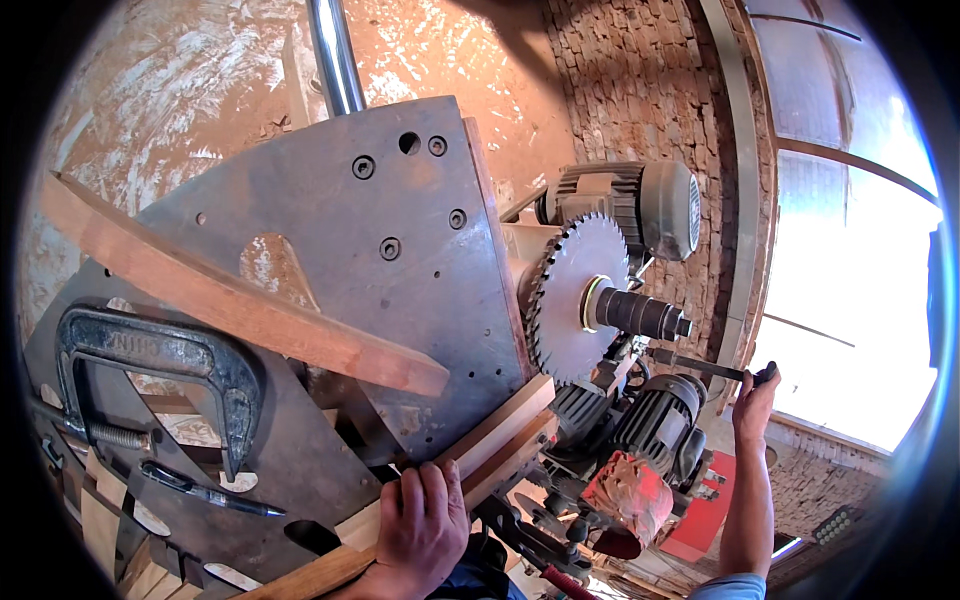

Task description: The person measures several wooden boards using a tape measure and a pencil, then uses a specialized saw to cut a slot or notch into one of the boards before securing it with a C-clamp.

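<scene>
My left hand is closed over a pale wooden strip, which lies slantwise along the edge of a metal plate. My right hand, arm stretched out to the right, grips the knobbed end of a dark metal lever. Between the hands and beyond them stands a toothed circular saw blade on a threaded spindle. A second wooden piece runs beside the strip. The palm side of my left hand is hidden.
A curved wooden piece lies across the plate, near a C-clamp and a pen. Electric motors sit behind and below the blade. A shiny metal post rises behind; a brick wall and bright window are right.
</scene>
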Demonstrator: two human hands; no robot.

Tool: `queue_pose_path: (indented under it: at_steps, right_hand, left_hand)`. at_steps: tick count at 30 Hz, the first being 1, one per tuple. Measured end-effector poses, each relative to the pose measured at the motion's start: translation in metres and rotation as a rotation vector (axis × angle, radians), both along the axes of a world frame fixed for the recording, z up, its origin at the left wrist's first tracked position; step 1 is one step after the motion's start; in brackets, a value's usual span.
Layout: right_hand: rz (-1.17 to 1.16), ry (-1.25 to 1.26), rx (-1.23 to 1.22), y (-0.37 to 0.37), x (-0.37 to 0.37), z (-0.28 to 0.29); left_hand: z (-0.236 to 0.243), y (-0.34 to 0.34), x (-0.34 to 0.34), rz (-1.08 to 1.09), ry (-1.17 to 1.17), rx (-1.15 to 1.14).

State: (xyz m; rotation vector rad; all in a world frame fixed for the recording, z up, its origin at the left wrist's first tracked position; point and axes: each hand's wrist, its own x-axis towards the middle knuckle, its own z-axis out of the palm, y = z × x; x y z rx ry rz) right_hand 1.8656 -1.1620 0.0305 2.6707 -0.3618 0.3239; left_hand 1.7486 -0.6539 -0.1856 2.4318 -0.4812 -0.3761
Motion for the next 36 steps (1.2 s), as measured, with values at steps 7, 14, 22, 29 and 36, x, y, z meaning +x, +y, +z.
queue_pose_path:
  at_steps: [7,14,22,29,36]
  right_hand:
    - [-0.315,0.082,-0.073,0.045,0.022,0.005]
    - [-0.413,0.130,-0.095,0.057,0.031,0.008]
    - [-0.513,0.256,-0.168,0.056,0.058,0.018]
    - [-0.777,0.366,-0.061,0.051,0.089,0.029]
    - [-0.383,0.389,0.089,0.064,0.057,0.062]
  left_hand:
    - [-0.007,-0.003,-0.003,0.009,-0.075,0.025]
    - [0.001,0.004,0.005,0.022,-0.058,-0.011]
    - [0.000,0.004,0.008,0.070,-0.045,-0.062]
    - [-0.008,0.005,0.004,0.080,-0.118,-0.036]
    - [-0.003,0.007,0.004,0.064,-0.104,-0.061]
